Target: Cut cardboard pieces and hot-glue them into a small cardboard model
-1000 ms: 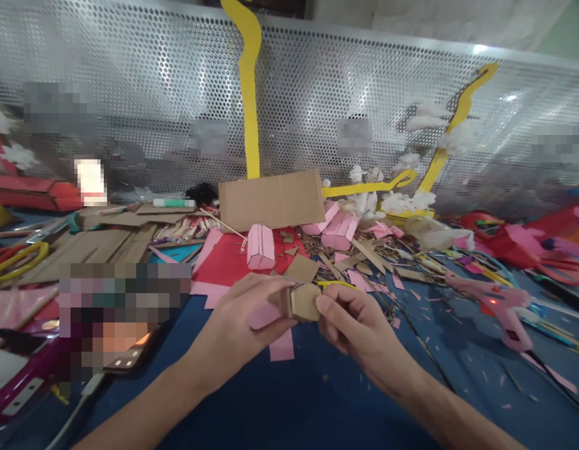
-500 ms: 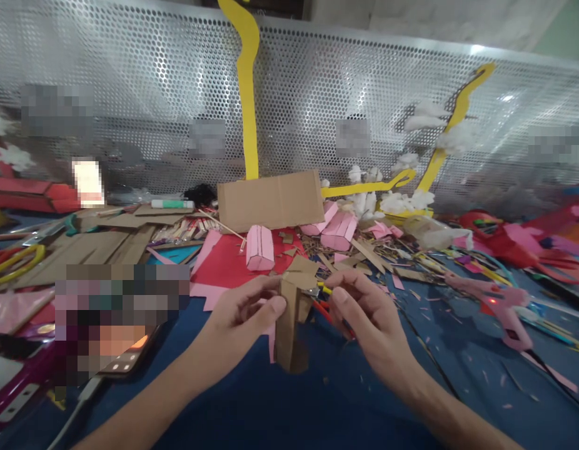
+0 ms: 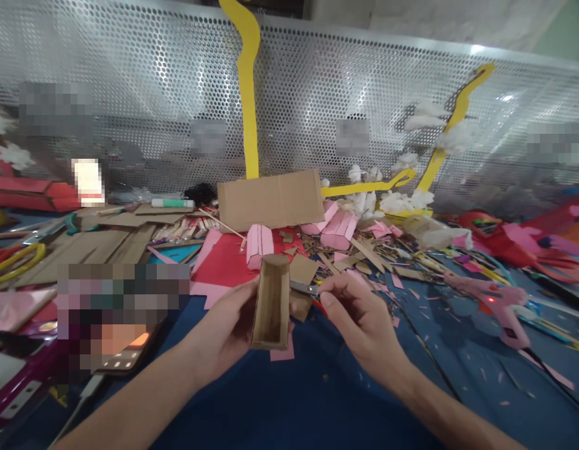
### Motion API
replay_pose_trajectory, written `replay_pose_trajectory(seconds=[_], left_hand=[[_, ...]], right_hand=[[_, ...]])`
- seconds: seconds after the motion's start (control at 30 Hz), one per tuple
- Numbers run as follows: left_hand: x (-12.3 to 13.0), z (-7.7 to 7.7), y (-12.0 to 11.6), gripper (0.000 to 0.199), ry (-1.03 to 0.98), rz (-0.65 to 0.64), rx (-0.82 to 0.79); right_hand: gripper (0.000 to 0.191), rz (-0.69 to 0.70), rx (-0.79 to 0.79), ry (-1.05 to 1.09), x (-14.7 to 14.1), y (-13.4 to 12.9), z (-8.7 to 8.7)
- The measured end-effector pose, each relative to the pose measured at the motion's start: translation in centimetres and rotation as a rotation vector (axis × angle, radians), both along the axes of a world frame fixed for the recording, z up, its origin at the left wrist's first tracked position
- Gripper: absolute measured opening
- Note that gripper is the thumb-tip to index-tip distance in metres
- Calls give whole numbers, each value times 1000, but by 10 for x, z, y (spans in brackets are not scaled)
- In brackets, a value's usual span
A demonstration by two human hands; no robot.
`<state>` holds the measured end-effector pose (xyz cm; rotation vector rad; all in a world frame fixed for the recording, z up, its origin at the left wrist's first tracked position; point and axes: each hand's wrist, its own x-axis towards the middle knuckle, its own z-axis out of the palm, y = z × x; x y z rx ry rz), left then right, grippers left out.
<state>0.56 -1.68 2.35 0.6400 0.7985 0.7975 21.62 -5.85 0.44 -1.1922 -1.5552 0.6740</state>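
Observation:
A small cardboard box (image 3: 274,303), its open side facing me, is in my left hand (image 3: 228,322), whose fingers are wrapped round its left side and back. My right hand (image 3: 352,312) is closed on scissors (image 3: 304,287) with red handles; their metal blades point left, close to the box's right edge. Behind the box are cardboard scraps (image 3: 303,269). A pink paper-covered block (image 3: 260,245) stands just beyond it on a red sheet (image 3: 224,262).
A cardboard panel (image 3: 271,200) with a tall yellow strip (image 3: 249,112) stands at the back. A pink glue gun (image 3: 500,306) with a lit red light lies right. Cardboard sheets (image 3: 92,247) lie left, and a perforated metal screen (image 3: 299,94) rises behind.
The cardboard box has turned and tilted, so its hollow inside now shows, and it has moved slightly left and up. My right hand has shifted a little left with the scissors.

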Motion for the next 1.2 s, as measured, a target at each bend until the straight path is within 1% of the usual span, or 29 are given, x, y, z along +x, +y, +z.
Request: replay_pose_trajectory(seconds=[0.1,0.2,0.27,0.4,0.47,0.57,0.67,0.77,0.87,1.0,1.2], left_hand=[[-1,-1,-1,32,-21,-6,0],[-2,-6,-1,32,-33,-15,13],[-3,-10,-1,31,-43,-16,23],[-3,-14,-1,37,-64,-85,78],[-2,-14,-1,36,-45,-91,102],[0,-13,-2,32,-13,-66,114],[1,-12,-3,27,20,-43,96],[1,-14,-4,20,-12,-62,118],[1,-19,-4,18,-71,-106,165],[0,-23,-2,19,-94,-121,208],[0,-20,-1,23,-55,-141,311]], right_hand=[[23,1,-16,-33,1,1,0],[36,13,-34,-79,4,3,0],[41,21,-49,-83,5,5,-2],[25,55,-113,21,5,7,-6],[27,94,-144,35,3,7,-6],[30,135,-170,1,0,5,-5],[27,168,-173,12,-2,2,-3],[25,194,-177,-3,-2,2,-3],[25,196,-176,-34,-2,1,-2],[25,170,-169,-65,-2,0,-3],[18,133,-140,-52,-2,1,-5]])
